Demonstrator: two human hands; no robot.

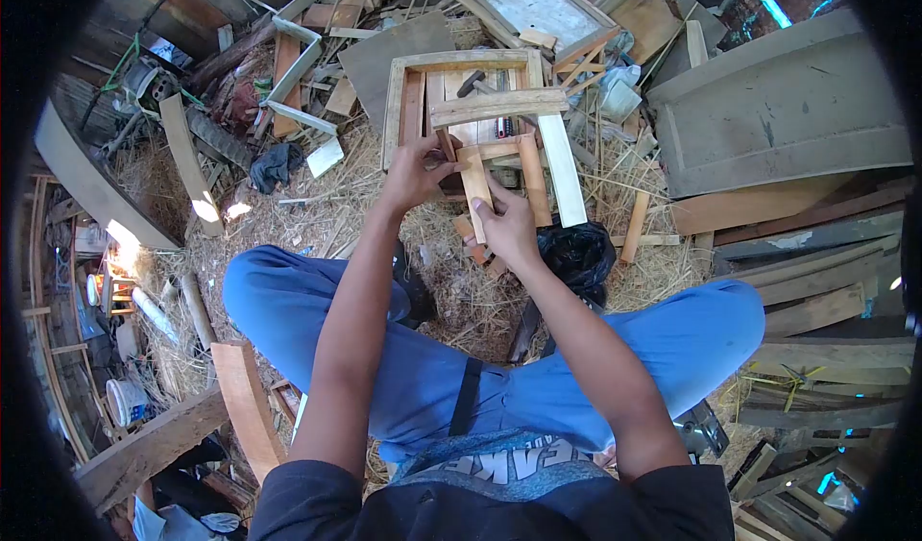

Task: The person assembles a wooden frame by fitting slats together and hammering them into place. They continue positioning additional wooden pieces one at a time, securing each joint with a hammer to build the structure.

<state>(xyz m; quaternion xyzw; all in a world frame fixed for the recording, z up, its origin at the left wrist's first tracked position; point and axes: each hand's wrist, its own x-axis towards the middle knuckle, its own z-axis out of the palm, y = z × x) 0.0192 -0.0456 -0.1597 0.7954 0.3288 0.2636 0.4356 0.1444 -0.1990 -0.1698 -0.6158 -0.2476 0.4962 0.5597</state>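
A small U-shaped wooden frame stands in front of me, made of two pale strips joined by a crosspiece. My left hand is closed at its upper left corner, thumb and fingers pinched by the end of the near strip. Lower on that same strip, my right hand grips with the thumb on top. A short brown wooden piece rises beside my left fingers. Just beyond the frame lie a curved board and a whitish plank.
Behind sits a wooden panelled frame with a hammer on it. A black plastic bag lies right of my right hand. Straw and offcuts cover the ground. A large grey panel leans at right, above stacked boards.
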